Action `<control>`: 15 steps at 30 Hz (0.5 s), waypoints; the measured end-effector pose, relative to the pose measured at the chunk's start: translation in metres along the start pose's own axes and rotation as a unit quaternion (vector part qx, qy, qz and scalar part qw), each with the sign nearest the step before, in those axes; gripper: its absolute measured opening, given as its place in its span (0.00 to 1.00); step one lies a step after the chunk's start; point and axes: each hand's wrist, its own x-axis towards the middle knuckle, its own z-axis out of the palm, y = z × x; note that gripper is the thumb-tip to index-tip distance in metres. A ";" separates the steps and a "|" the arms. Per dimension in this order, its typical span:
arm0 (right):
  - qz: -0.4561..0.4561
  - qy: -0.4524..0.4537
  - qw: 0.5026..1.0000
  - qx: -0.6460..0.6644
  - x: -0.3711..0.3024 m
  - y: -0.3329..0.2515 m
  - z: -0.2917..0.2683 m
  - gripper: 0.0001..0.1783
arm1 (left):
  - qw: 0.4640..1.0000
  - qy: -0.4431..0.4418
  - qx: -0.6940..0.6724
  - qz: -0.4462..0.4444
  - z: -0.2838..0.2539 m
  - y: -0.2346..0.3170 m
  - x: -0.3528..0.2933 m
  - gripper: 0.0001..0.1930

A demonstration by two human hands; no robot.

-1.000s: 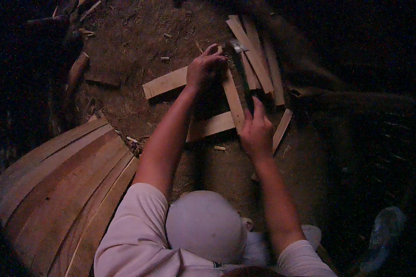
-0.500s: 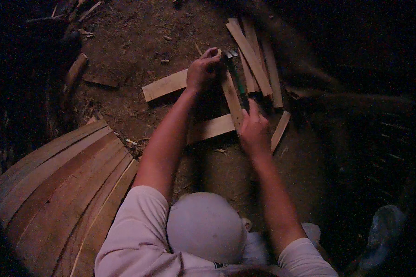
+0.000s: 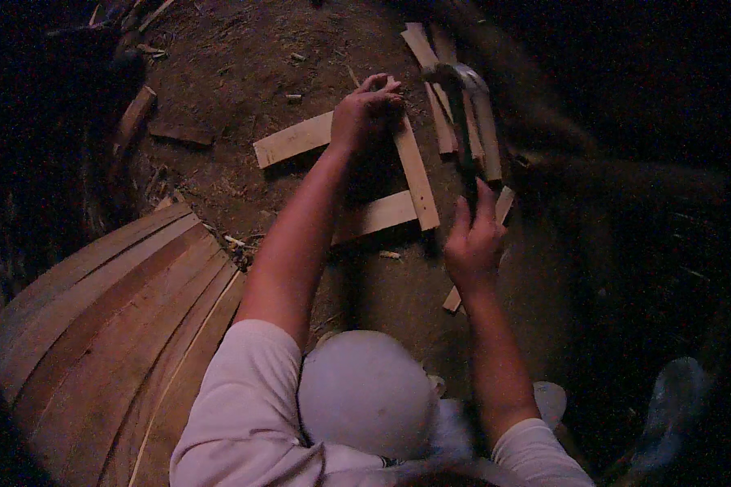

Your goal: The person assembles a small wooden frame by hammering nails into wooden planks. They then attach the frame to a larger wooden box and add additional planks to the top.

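My right hand [image 3: 475, 239] is closed around the handle of a hammer [image 3: 464, 122], raised to the right of a wooden strip [image 3: 417, 174]. The hammer's head is slightly smeared by motion. At the far end of that strip my left hand [image 3: 367, 118] is closed, fingertips pinched together; whatever sits between them is too small to make out. The strip lies across the right ends of two flat slats, a far slat [image 3: 294, 140] and a near slat [image 3: 378, 216]. Small dark spots mark the strip's near end. My left hand and forearm hide part of both slats.
Several loose slats [image 3: 487, 134] lie to the right, beyond my right hand. Wide planks [image 3: 97, 341] fill the lower left. Wood scraps [image 3: 390, 255] dot the dirt floor. A pale rounded shape [image 3: 365, 394] is between my arms; a clear plastic bag [image 3: 674, 414] lies lower right.
My right hand has swung the hammer away to the right, off the strip's far end. My left hand stays at that end. Strip and slats look unmoved.
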 end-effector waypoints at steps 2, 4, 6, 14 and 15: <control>0.048 -0.022 0.999 0.005 -0.024 0.011 -0.019 0.19 | 0.998 0.017 -0.044 0.050 -0.001 -0.005 0.002 0.16; 0.105 -0.027 0.993 0.052 -0.054 0.026 -0.039 0.19 | 0.993 0.035 -0.062 0.094 -0.002 -0.013 0.004 0.18; 0.153 -0.031 0.987 0.031 -0.084 0.044 -0.069 0.20 | 0.995 0.049 -0.028 0.079 -0.004 -0.024 0.001 0.25; 0.264 -0.149 0.952 0.046 -0.176 0.124 -0.181 0.22 | 0.967 -0.016 0.248 0.054 -0.007 -0.053 -0.054 0.36; 0.313 -0.146 0.938 0.042 -0.184 0.127 -0.177 0.22 | 0.962 -0.021 0.267 0.051 -0.005 -0.056 -0.052 0.36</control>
